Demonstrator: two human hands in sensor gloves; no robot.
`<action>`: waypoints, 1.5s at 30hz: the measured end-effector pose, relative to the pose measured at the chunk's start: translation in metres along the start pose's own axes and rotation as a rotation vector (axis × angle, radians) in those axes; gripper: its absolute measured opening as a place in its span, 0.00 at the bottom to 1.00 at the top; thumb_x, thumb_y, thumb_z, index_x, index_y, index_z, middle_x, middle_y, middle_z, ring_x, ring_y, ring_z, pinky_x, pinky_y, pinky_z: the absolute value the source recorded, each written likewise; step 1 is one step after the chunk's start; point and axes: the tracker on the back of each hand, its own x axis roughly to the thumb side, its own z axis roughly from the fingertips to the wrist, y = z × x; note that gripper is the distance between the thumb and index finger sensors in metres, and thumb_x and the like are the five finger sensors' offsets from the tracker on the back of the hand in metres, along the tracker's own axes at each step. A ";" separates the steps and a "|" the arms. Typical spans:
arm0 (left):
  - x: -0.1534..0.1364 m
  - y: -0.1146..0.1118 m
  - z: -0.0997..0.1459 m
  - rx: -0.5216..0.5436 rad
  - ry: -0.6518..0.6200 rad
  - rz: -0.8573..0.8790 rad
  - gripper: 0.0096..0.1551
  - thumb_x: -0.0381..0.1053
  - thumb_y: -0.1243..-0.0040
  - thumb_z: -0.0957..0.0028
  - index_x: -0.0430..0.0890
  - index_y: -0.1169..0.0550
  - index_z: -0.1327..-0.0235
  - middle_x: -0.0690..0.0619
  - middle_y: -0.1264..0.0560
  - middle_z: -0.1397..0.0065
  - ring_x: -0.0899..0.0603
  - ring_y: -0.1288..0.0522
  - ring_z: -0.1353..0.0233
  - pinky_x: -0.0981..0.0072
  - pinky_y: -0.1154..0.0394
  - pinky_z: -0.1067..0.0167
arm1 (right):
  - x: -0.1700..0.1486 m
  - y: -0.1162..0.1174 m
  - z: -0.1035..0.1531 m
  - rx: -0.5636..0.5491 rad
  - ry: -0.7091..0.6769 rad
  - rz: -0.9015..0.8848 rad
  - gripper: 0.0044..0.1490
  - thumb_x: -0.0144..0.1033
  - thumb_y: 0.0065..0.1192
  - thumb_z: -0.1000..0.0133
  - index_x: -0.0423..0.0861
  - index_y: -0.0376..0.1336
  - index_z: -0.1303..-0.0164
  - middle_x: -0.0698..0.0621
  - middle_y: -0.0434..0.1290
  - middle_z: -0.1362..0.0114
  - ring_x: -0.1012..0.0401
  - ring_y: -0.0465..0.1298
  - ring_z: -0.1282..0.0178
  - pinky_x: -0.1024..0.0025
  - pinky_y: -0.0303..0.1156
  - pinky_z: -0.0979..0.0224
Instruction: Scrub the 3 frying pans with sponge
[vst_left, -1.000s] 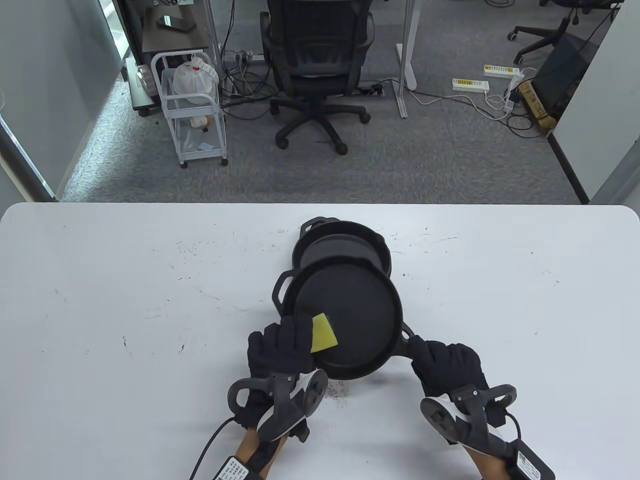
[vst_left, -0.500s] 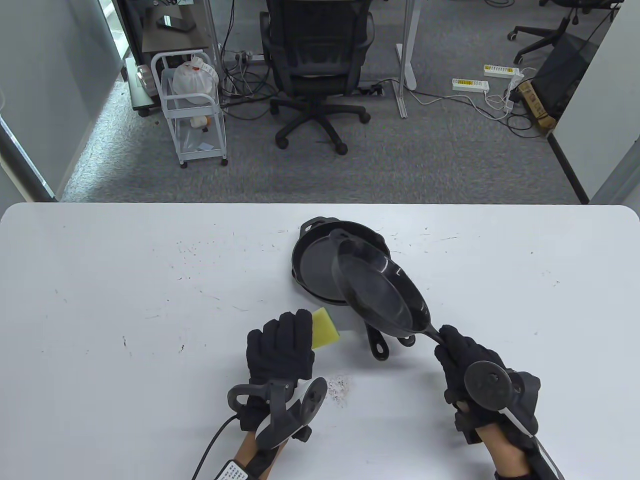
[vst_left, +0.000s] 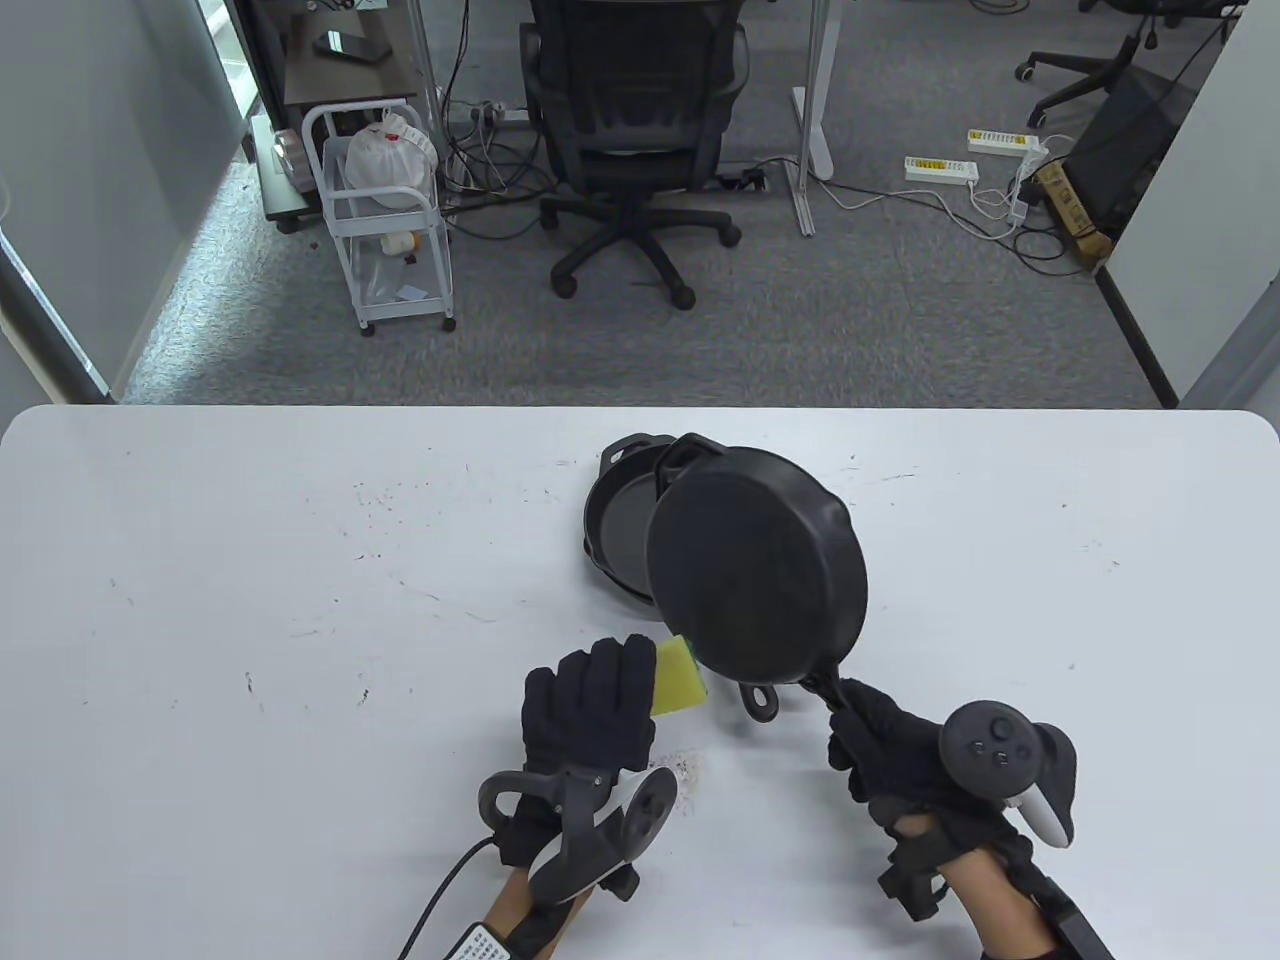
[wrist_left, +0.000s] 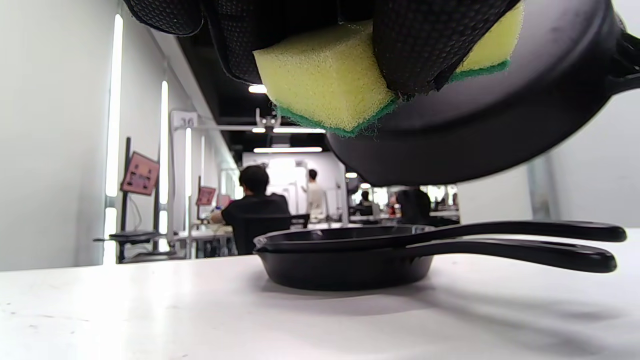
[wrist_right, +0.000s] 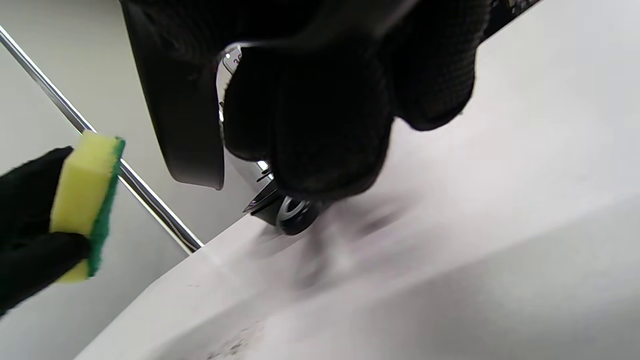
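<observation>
My right hand (vst_left: 868, 735) grips the handle of a black frying pan (vst_left: 755, 565) and holds it in the air, turned over so its underside faces up. My left hand (vst_left: 590, 712) pinches a yellow sponge with a green scouring side (vst_left: 678, 678) just beside the raised pan's lower left rim. Two more black pans (vst_left: 612, 515) lie stacked on the white table (vst_left: 250, 560) behind it, their handles (vst_left: 757, 701) pointing toward me. The left wrist view shows the sponge (wrist_left: 325, 85) in my fingers, close under the lifted pan (wrist_left: 475, 125) and above the stacked pair (wrist_left: 345, 257).
Dark crumbs (vst_left: 685, 772) lie on the table between my hands. Beyond the table's far edge stand an office chair (vst_left: 635, 130) and a small white cart (vst_left: 385, 210) on the floor.
My right hand has rolled over, turning the raised pan from tilted with its inside showing to underside up. My left hand and the sponge have shifted slightly right, closer to the pan's rim.
</observation>
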 end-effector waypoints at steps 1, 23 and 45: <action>0.001 0.000 0.001 0.003 -0.011 0.002 0.47 0.56 0.35 0.47 0.52 0.38 0.14 0.46 0.32 0.15 0.36 0.30 0.20 0.32 0.38 0.24 | -0.001 0.000 0.000 0.013 0.000 -0.031 0.34 0.45 0.63 0.52 0.38 0.72 0.43 0.53 0.89 0.63 0.60 0.90 0.80 0.54 0.85 0.55; -0.047 0.020 -0.007 0.186 0.103 0.055 0.46 0.56 0.39 0.45 0.54 0.43 0.13 0.49 0.36 0.13 0.36 0.34 0.17 0.31 0.42 0.23 | 0.036 0.043 0.007 0.335 -0.158 0.166 0.33 0.47 0.70 0.54 0.43 0.74 0.43 0.54 0.89 0.64 0.60 0.88 0.81 0.54 0.84 0.54; -0.039 0.032 -0.001 0.287 0.014 0.041 0.46 0.60 0.38 0.46 0.53 0.40 0.14 0.48 0.33 0.14 0.38 0.30 0.19 0.31 0.40 0.23 | 0.039 0.053 0.011 0.273 -0.176 0.130 0.32 0.47 0.69 0.54 0.44 0.73 0.42 0.55 0.88 0.64 0.60 0.88 0.81 0.54 0.84 0.54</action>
